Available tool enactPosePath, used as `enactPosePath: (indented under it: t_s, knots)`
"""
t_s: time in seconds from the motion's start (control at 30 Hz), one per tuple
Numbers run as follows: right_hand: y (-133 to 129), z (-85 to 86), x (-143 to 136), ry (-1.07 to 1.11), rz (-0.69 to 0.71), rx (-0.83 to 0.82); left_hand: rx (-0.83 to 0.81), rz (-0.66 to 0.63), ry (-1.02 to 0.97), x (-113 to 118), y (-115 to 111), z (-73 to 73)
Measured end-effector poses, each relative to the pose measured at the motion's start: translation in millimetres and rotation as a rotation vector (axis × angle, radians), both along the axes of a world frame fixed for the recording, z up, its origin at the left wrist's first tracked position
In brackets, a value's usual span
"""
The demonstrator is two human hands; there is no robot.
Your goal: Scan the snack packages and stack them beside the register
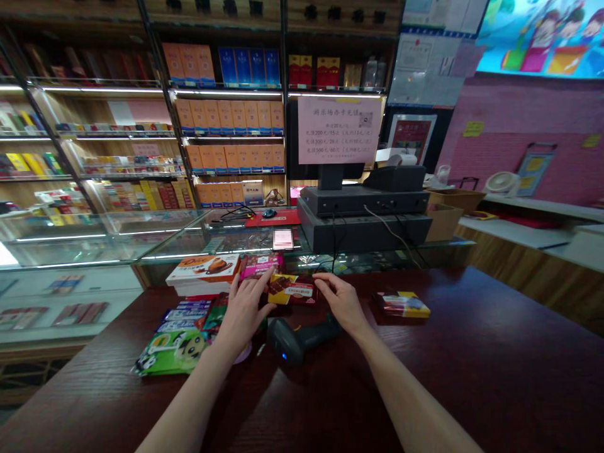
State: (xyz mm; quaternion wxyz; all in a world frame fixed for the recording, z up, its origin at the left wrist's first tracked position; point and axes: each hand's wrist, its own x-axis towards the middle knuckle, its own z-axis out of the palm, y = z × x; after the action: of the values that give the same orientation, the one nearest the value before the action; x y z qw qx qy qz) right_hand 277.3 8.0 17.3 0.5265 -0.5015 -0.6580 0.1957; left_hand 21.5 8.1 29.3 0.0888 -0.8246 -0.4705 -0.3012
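My left hand (246,301) lies with fingers spread at a pink-wrapped chocolate pack (259,264), its thumb close to the left end of a red and yellow chocolate bar (293,290). Thumb and fingertips of my right hand (344,303) pinch that bar's right end. Just in front of both hands, a black barcode scanner (295,341) with a small blue light lies on the dark wooden counter (425,390). Left of my left hand are an orange and white box (204,269) and green panda-print packets (174,351), partly hidden by my forearm.
Another yellow and brown chocolate pack (403,304) rests on the counter at right. Behind stand a glass display case (165,233), a cash drawer (363,229) and a monitor with a paper sign (336,130). Cables hang down the drawer's front. Stocked shelves (226,135) line the wall.
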Motion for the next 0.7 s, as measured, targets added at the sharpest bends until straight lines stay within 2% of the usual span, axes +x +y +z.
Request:
enactPosePath:
  t_s: [0.27,0.4,0.53,0.7]
  knots:
    - [-1,-1.4,-2,0.027,0.032,-0.007,-0.013,-0.026,0.036,-6,6,-4.5]
    - [-2,1.9,-1,0.032,0.160,-0.052,-0.007,-0.008,0.031,-14,11,-5.8]
    - [-4,3.1,4,-0.075,0.296,-0.109,-0.003,0.020,0.030,-20,11,-3.3]
    - [-4,-2.2,7,-0.178,0.303,-0.093,-0.045,0.031,0.025,-21,10,-0.5]
